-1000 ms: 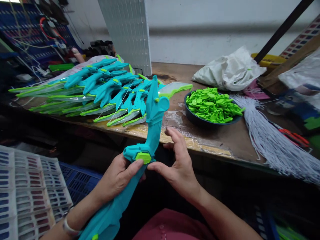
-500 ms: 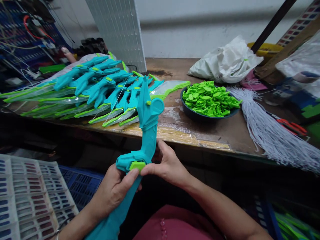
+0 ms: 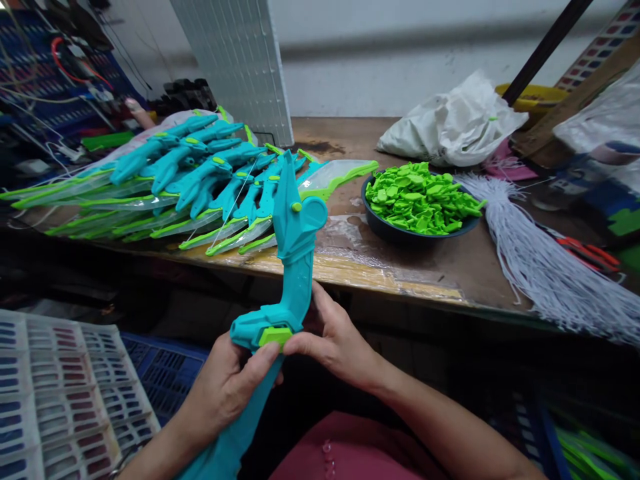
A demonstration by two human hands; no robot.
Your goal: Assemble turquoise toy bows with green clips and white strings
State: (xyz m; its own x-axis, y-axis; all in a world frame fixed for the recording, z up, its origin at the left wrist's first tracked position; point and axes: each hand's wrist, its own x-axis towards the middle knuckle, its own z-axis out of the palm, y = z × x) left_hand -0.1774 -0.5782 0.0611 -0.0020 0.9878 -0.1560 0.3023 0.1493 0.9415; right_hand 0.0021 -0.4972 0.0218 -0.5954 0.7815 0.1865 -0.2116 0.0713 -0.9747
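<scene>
The left hand (image 3: 227, 387) and right hand (image 3: 333, 337) both grip a teal toy bow (image 3: 295, 260), thumbs pinching its green clip (image 3: 275, 335). No writing is legible on it.

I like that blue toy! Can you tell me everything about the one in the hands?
The toy is teal, shiny plastic, long and bent like a bow, with a round lobe and a small green peg near its top. A green clip sits at its bend. It stands tilted in front of the table, its lower end running down out of view. The left hand grips it below the bend, thumb on the clip; the right hand pinches the clip too.
</scene>
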